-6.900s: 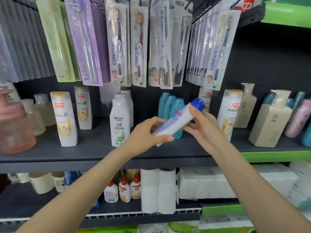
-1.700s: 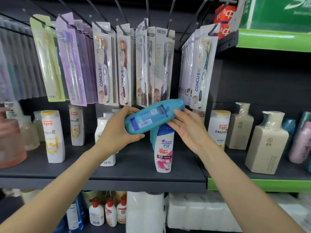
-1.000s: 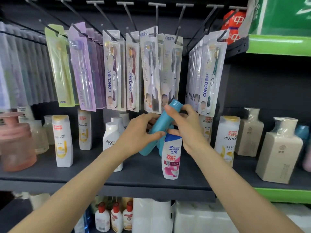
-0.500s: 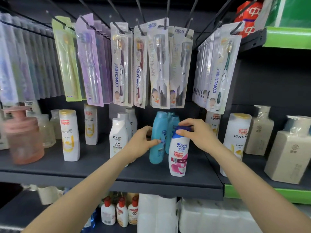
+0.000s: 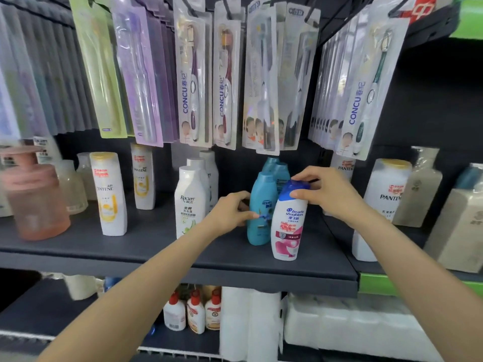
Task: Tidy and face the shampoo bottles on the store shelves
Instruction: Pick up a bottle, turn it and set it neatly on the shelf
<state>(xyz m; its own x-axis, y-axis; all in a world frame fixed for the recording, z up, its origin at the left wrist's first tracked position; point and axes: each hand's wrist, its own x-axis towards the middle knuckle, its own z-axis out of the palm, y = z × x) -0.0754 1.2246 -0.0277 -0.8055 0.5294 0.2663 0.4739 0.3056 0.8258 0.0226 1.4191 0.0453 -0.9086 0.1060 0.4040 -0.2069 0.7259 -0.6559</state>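
A teal shampoo bottle (image 5: 261, 212) stands upright on the dark shelf (image 5: 156, 246), label facing out, with two more teal bottles behind it. My left hand (image 5: 230, 212) grips its left side, thumb on the label. Just right of it stands a white Head & Shoulders bottle (image 5: 287, 226) with a blue cap. My right hand (image 5: 326, 192) pinches that cap from above. A white Raclen bottle (image 5: 189, 202) stands to the left, with more white ones behind.
Pantene bottles (image 5: 108, 194) stand left and right (image 5: 384, 199). A pink pump bottle (image 5: 34, 197) is at far left, beige bottles (image 5: 462, 226) at far right. Toothbrush packs (image 5: 224, 82) hang low overhead. Small bottles and paper rolls (image 5: 248, 322) fill the lower shelf.
The teal bottle, held sideways in both hands earlier, was turned upright and set on the shelf. My right hand moved from it to the Head & Shoulders cap.
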